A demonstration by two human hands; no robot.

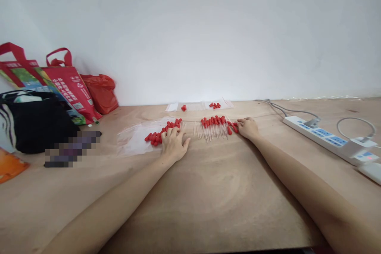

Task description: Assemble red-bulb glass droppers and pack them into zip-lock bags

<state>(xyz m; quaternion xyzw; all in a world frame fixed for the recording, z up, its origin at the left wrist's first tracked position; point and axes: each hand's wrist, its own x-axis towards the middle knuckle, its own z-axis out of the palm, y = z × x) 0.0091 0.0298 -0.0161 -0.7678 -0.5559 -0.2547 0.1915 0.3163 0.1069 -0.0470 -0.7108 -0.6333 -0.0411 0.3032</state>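
My left hand (174, 145) rests over a pile of loose red rubber bulbs (154, 138), its fingers spread and its thumb held apart. Under the pile lies a clear plastic bag (131, 141). Thin clear tubes (195, 130) lie just right of this hand. Further right is a row of droppers (213, 127), red bulbs at the far end and clear tubes pointing toward me. At the row's right end, my right hand (248, 127) has its fingertips closed on a red rubber bulb (235, 127). Another red bulb (229, 130) lies beside it.
At the back, clear bags (199, 106) hold tubes and a few red bulbs (214, 105). A white power strip (324, 137) with grey cables stands right. Red shopping bags (70, 91), a black bag (38, 123) and a blurred dark item (74, 149) are left. A wall rises behind the table.
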